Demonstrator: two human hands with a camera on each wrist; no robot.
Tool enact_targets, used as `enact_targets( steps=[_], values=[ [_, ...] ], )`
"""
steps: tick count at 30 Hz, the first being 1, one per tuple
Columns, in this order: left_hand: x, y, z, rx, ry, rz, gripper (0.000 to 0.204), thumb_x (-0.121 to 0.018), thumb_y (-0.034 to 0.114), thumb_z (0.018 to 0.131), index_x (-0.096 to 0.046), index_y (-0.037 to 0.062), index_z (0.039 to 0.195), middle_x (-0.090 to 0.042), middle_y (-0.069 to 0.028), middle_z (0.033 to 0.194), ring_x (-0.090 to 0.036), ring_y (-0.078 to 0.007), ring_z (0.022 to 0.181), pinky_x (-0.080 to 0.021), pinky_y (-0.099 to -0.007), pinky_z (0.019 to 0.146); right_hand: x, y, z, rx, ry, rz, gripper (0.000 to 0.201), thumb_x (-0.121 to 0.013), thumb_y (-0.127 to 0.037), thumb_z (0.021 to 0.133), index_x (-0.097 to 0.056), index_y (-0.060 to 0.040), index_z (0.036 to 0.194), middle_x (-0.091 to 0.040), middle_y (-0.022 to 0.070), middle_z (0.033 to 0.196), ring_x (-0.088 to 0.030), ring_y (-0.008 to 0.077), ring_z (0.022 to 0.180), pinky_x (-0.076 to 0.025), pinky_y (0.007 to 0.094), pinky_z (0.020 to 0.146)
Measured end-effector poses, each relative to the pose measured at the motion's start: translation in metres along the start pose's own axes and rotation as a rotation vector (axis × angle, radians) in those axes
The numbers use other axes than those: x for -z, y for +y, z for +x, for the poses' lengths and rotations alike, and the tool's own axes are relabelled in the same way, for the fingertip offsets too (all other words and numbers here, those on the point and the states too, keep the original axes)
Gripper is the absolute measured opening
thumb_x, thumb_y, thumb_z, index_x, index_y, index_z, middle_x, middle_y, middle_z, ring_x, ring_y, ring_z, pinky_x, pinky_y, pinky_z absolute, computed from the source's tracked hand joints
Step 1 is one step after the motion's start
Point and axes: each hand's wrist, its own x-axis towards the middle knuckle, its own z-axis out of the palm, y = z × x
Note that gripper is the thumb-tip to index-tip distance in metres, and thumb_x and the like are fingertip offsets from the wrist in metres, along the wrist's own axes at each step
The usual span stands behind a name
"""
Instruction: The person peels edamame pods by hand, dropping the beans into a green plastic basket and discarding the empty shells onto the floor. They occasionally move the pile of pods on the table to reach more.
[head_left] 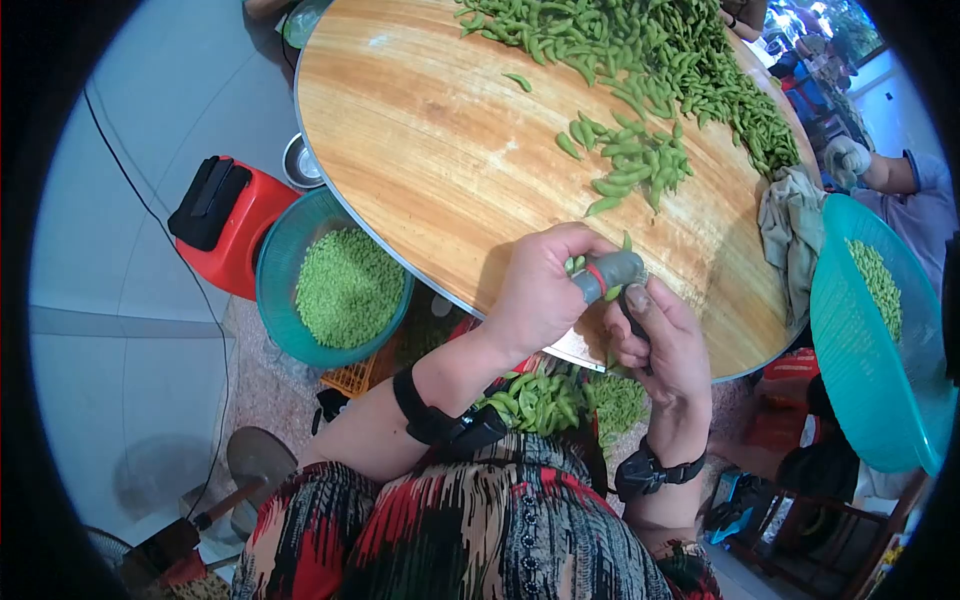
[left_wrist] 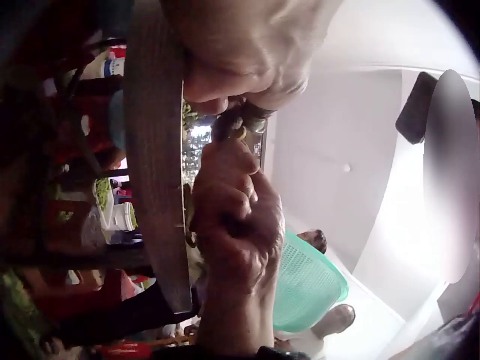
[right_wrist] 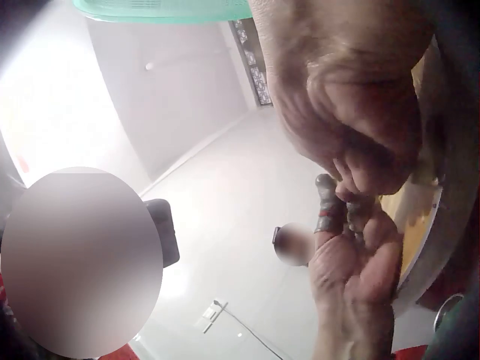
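Note:
My left hand [head_left: 545,290] holds green pods [head_left: 576,265] between its thumb and fingers over the table edge. One finger wears a grey cover with a red band [head_left: 596,278], also visible in the right wrist view [right_wrist: 328,212]. Against it, my right hand [head_left: 670,345] has its fingers curled round a slim dark item [head_left: 634,312], a tool or finger cover; I cannot tell which. A pod [head_left: 612,294] sits between the hands. The left wrist view shows my left hand [left_wrist: 247,56] above my right hand [left_wrist: 238,214], fingertips meeting; the right wrist view shows my right hand [right_wrist: 352,97] above.
Pods [head_left: 640,160] lie loose on the round wooden table [head_left: 420,130], with a larger heap [head_left: 700,70] behind. A teal basket of shelled beans [head_left: 350,285] stands left; another teal basket [head_left: 865,340] is right, beside a grey cloth [head_left: 790,225]. More pods [head_left: 540,400] lie below the table edge.

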Motion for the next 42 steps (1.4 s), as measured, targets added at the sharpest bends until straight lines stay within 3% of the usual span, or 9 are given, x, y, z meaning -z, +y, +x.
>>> enact_targets(
  steps=[11, 14, 17, 24, 27, 31, 34, 40, 42],
  values=[
    [0.023, -0.014, 0.003, 0.411, -0.424, -0.897, 0.026, -0.053, -0.009, 0.072, -0.057, 0.0039, 0.095, -0.059, -0.0008, 0.088, -0.056, -0.0090, 0.078, -0.045, -0.0207, 0.072, -0.001, 0.002, 0.000, -0.106, -0.131, 0.237, 0.019, -0.044, -0.019, 0.094, -0.048, -0.0043, 0.106, -0.047, -0.0014, 0.066, -0.029, 0.0012, 0.044, -0.022, 0.0161, 0.039],
    [0.004, -0.015, -0.002, 0.207, -0.201, -0.532, 0.017, -0.057, -0.003, 0.078, -0.056, 0.0040, 0.093, -0.058, 0.0002, 0.084, -0.054, -0.0069, 0.074, -0.045, -0.0203, 0.067, -0.004, 0.004, 0.001, 0.004, 0.007, 0.010, 0.016, -0.043, -0.017, 0.093, -0.050, -0.0046, 0.101, -0.047, -0.0022, 0.063, -0.032, 0.0014, 0.046, -0.026, 0.0166, 0.040],
    [-0.003, -0.002, -0.004, 0.099, -0.080, -0.116, 0.008, -0.060, 0.006, 0.082, -0.052, 0.0046, 0.085, -0.055, 0.0018, 0.081, -0.050, -0.0035, 0.073, -0.042, -0.0191, 0.063, -0.007, 0.009, 0.001, 0.349, 0.283, -0.768, 0.015, -0.044, -0.015, 0.092, -0.053, -0.0048, 0.087, -0.048, -0.0037, 0.062, -0.040, 0.0020, 0.051, -0.033, 0.0175, 0.045],
    [0.001, -0.015, 0.000, 0.222, -0.135, -0.358, 0.010, -0.054, 0.008, 0.087, -0.056, 0.0031, 0.095, -0.056, 0.0030, 0.084, -0.048, -0.0018, 0.072, -0.039, -0.0159, 0.059, 0.010, 0.003, 0.007, 0.083, 0.175, -0.120, 0.012, -0.048, -0.010, 0.089, -0.052, 0.0005, 0.087, -0.052, -0.0007, 0.065, -0.049, 0.0092, 0.056, -0.040, 0.0245, 0.051],
    [-0.002, -0.016, 0.001, 0.256, -0.127, -0.568, 0.016, -0.051, 0.008, 0.089, -0.057, 0.0036, 0.103, -0.057, 0.0030, 0.088, -0.048, -0.0020, 0.073, -0.039, -0.0155, 0.058, -0.005, 0.010, 0.010, 0.560, 0.345, -1.002, 0.014, -0.057, -0.011, 0.084, -0.050, 0.0013, 0.084, -0.056, 0.0111, 0.065, -0.053, 0.0203, 0.052, -0.042, 0.0318, 0.049],
    [-0.009, -0.017, -0.002, 0.113, -0.060, -0.066, 0.024, -0.047, 0.002, 0.087, -0.056, 0.0055, 0.109, -0.057, 0.0024, 0.094, -0.048, -0.0023, 0.074, -0.039, -0.0156, 0.060, -0.015, 0.012, 0.008, 0.546, 0.435, -1.372, 0.013, -0.059, -0.009, 0.081, -0.053, 0.0015, 0.087, -0.056, 0.0132, 0.066, -0.055, 0.0183, 0.060, -0.043, 0.0288, 0.056],
    [-0.009, -0.021, -0.003, 0.081, -0.053, -0.016, 0.032, -0.045, -0.004, 0.083, -0.055, 0.0053, 0.111, -0.057, 0.0028, 0.095, -0.048, -0.0031, 0.075, -0.041, -0.0168, 0.062, 0.000, -0.004, 0.003, 0.429, 0.184, -0.937, 0.015, -0.060, -0.012, 0.082, -0.053, 0.0010, 0.087, -0.058, 0.0092, 0.068, -0.056, 0.0156, 0.063, -0.043, 0.0274, 0.057],
    [-0.014, -0.013, -0.007, -0.174, 0.037, 0.278, 0.021, -0.044, -0.005, 0.082, -0.052, 0.0044, 0.099, -0.056, 0.0008, 0.094, -0.052, -0.0066, 0.078, -0.042, -0.0196, 0.066, 0.008, 0.000, 0.024, 0.490, 0.398, -0.610, 0.016, -0.058, -0.013, 0.084, -0.057, 0.0002, 0.092, -0.061, 0.0062, 0.073, -0.055, 0.0130, 0.066, -0.045, 0.0263, 0.061],
    [-0.012, -0.010, -0.005, 0.047, 0.000, 0.028, 0.017, -0.044, -0.002, 0.083, -0.051, 0.0054, 0.097, -0.054, 0.0009, 0.092, -0.051, -0.0073, 0.076, -0.041, -0.0190, 0.064, 0.003, 0.000, 0.027, 0.502, 0.349, -0.775, 0.016, -0.059, -0.013, 0.083, -0.057, 0.0007, 0.091, -0.061, 0.0074, 0.074, -0.056, 0.0116, 0.067, -0.045, 0.0261, 0.062]
  ],
)
